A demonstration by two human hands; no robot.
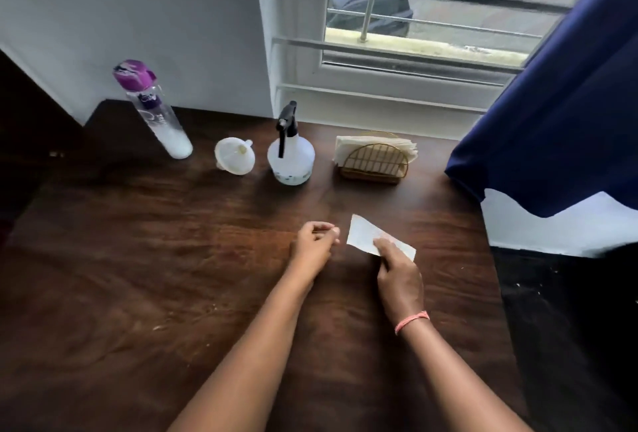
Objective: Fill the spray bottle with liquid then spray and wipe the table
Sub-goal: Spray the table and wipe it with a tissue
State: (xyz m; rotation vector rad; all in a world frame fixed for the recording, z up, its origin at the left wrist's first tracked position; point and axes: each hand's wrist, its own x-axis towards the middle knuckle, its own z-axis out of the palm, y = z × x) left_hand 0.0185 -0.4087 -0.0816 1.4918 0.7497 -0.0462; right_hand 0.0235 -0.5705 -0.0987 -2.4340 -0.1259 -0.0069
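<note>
A white spray bottle [291, 157] with a black trigger head stands at the back middle of the dark wooden table [138, 259]. Left of it lies a white funnel [235, 156], and further left stands a tall clear bottle [155, 110] with a purple cap and white liquid at its bottom. A folded white napkin [366, 234] lies flat on the table. My right hand [397, 269] presses on its near right part with the fingers. My left hand [316, 241] rests just left of the napkin, fingers curled, holding nothing.
A gold wire holder [374, 164] full of napkins stands right of the spray bottle. A blue curtain [559, 103] hangs over the table's right rear corner. A barred window [414, 17] is behind. The table's right edge drops to a dark floor [569, 328].
</note>
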